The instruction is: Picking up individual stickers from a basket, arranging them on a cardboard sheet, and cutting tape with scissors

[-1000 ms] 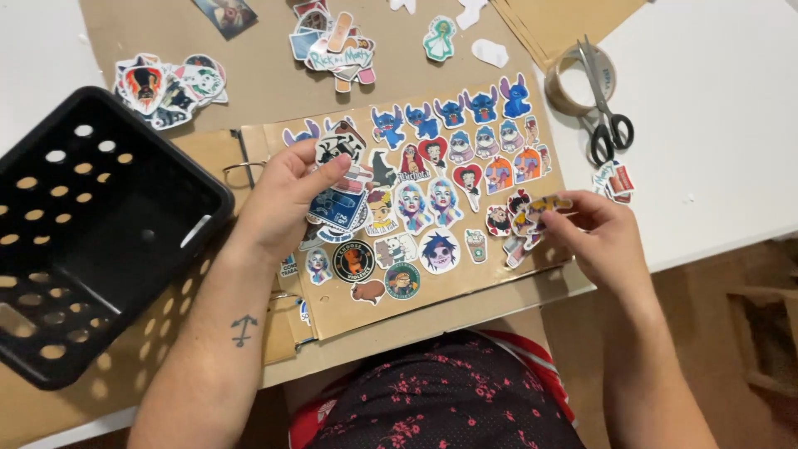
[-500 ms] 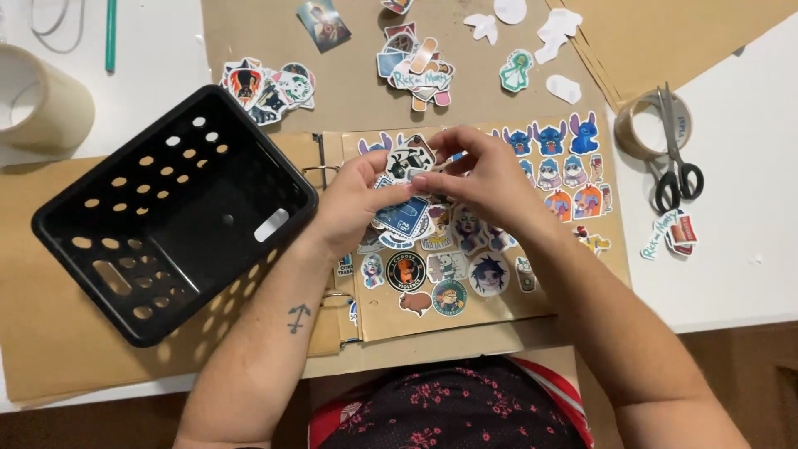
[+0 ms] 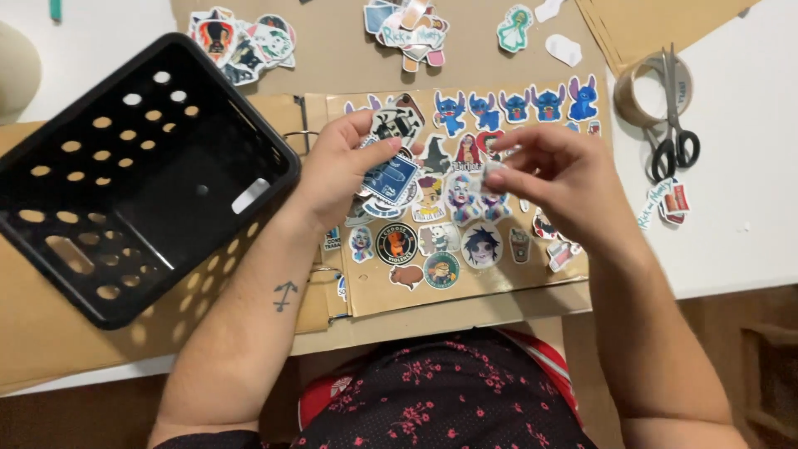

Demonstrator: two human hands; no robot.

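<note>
While the left hand (image 3: 345,170) lies on the sticker-covered cardboard page (image 3: 465,283), its thumb and fingers pinch a small stack of stickers (image 3: 389,176) whose long axis runs diagonally, upper end toward the top right. The right hand (image 3: 553,179) hovers just beside it over the page's middle, fingertips closed narrowly on a small pale sticker (image 3: 490,173), too small to tell its direction. A black perforated basket (image 3: 125,175) sits left of the page; scissors (image 3: 673,125) lie across a tape roll (image 3: 640,87) to the right.
</note>
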